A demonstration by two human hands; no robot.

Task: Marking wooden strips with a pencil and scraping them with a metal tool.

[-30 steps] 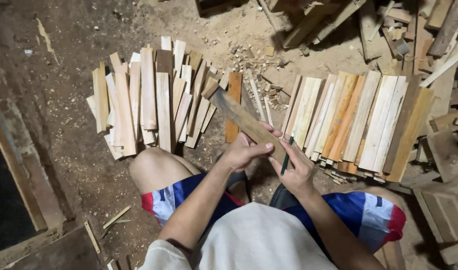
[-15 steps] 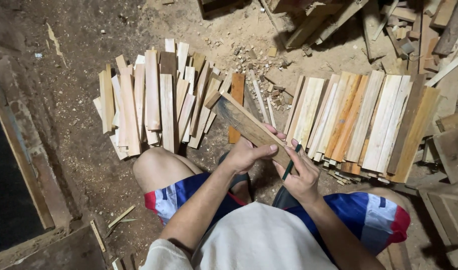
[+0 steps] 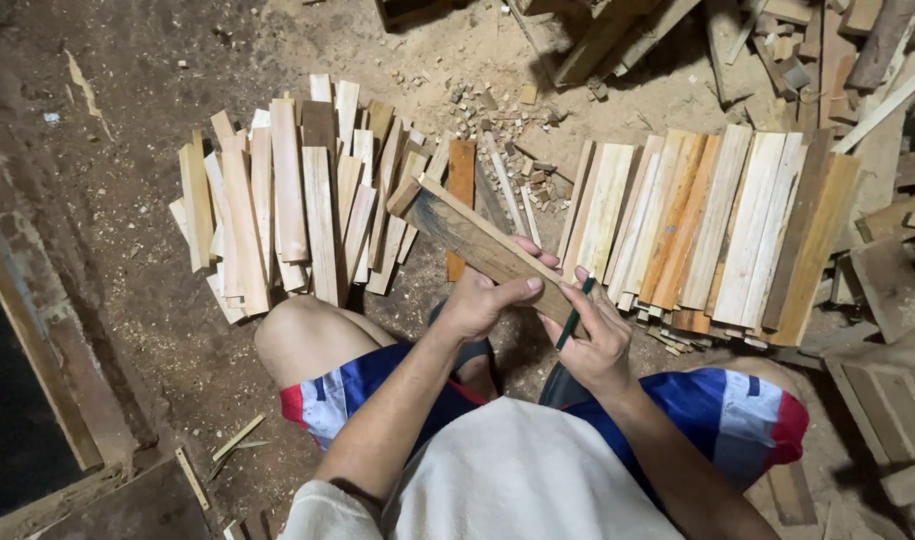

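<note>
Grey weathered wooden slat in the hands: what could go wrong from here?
The grey weathered wooden slat is gripped only at its near end by the left hand, so the long free end may dip or twist under pressure. The right hand works a dark green pencil right at the slat's rough edge, so splinters are possible. The fanned pile of pale wood strips lies just beyond and could get knocked.

Bare dirt floor (image 3: 138, 330) leftward; slat piles (image 3: 278, 200) block ahead

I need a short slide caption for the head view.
Left hand holds a wooden slat; right hand holds a green pencil.
</note>
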